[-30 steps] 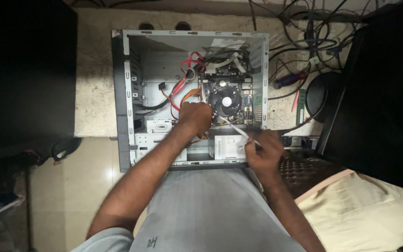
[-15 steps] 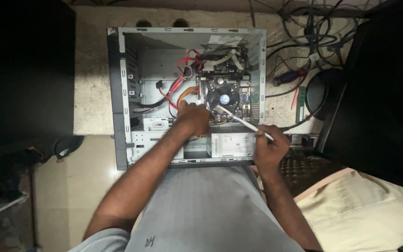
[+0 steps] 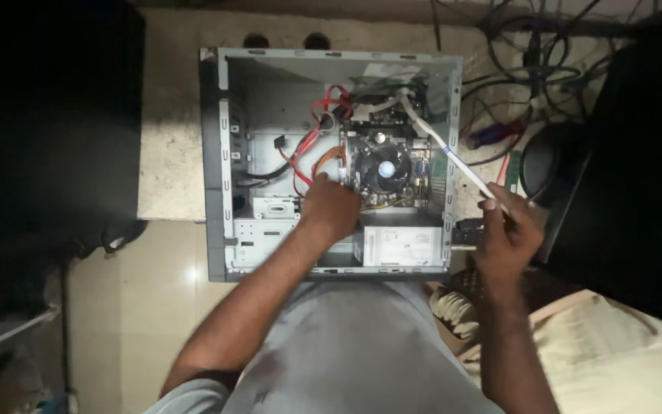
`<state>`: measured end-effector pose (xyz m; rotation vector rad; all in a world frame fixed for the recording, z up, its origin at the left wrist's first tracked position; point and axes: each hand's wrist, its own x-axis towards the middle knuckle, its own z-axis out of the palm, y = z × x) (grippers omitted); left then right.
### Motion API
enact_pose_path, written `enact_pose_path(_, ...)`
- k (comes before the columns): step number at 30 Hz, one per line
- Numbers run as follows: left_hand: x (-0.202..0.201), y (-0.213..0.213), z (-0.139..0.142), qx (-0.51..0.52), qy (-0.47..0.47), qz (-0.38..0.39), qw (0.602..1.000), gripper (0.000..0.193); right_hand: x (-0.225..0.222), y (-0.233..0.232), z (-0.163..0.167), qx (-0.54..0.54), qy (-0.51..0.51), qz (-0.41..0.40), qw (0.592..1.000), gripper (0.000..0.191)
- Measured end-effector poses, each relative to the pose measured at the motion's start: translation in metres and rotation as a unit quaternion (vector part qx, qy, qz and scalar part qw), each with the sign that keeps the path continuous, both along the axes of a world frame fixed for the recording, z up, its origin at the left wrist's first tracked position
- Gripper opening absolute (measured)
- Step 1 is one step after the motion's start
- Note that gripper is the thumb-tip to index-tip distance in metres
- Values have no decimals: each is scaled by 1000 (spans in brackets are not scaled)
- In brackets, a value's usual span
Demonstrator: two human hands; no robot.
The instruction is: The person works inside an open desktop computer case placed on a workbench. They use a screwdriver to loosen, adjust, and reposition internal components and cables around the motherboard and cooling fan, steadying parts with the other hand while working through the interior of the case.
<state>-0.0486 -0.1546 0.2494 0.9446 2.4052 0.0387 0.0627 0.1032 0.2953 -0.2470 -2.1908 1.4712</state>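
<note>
An open grey computer case (image 3: 216,153) lies on its side in front of me, showing a motherboard with a round black cooling fan (image 3: 385,170). My left hand (image 3: 331,207) reaches inside the case and rests by the board's lower left edge, next to red and orange cables (image 3: 304,149); its fingertips are hidden. My right hand (image 3: 506,234) is outside the case's right wall and grips a flat grey ribbon cable (image 3: 440,142), which runs up and left over the wall to the top of the board.
A silver power supply (image 3: 400,245) sits at the case's near right. Tangled black cables (image 3: 530,54) lie on the surface at the upper right. A dark monitor (image 3: 637,161) stands at right, a dark box (image 3: 47,123) at left. Beige cloth (image 3: 614,360) lies at lower right.
My right hand has moved right and out of the case, drawing the ribbon cable out over the right wall. My left hand has stayed by the motherboard.
</note>
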Motion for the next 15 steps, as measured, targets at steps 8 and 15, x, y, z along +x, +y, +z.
enact_pose_path(8,-32,-20,-23,68,-150,80,983,26,-45,-39,42,238,-87,165,953,32)
enact_pose_path(15,-48,-32,-25,85,-173,128,973,24,-85,-75,44,254,-214,273,903,24)
